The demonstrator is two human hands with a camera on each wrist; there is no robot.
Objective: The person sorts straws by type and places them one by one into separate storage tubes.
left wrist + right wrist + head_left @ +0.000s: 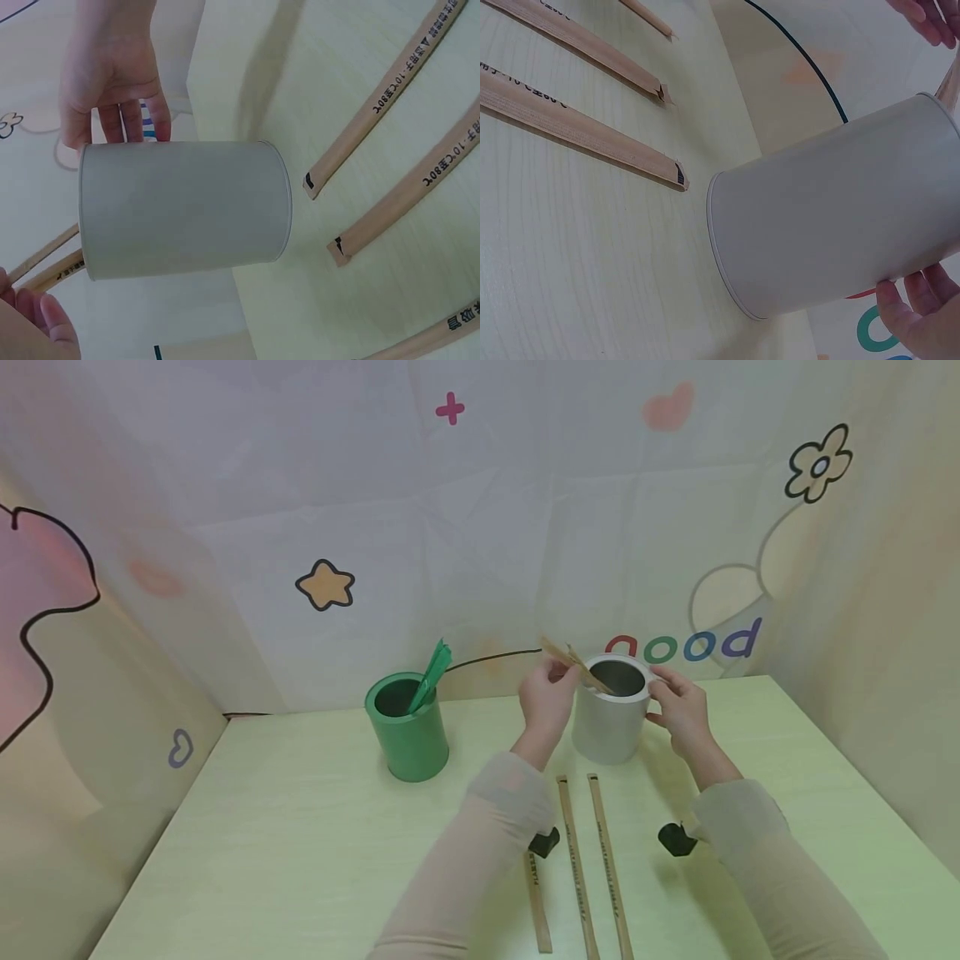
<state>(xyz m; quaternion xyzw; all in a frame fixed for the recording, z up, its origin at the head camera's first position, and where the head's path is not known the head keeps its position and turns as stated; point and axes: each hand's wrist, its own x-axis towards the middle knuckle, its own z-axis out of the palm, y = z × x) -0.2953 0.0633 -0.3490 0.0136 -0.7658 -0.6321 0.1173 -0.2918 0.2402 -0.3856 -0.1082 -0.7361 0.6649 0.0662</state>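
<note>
white cup (609, 720) on pale green table (300, 827), right hand (681, 706) steadying it, left hand (547, 697) pinching brown sticks (572, 662).

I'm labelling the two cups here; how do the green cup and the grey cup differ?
The green cup stands alone to the left, untouched; the grey cup has the right hand on its rim. The green cup holds green sticks; the left hand holds brown sticks at the grey cup's mouth. Both are upright, open cylinders.

Landmark: white cup (611, 718). Green cup (408, 727) stands well to its left, bare counter (285, 852) between and beyond. Three wrapped chopstick pairs (577, 868) lie just in front. Backdrop close behind; counter open to its right.
</note>
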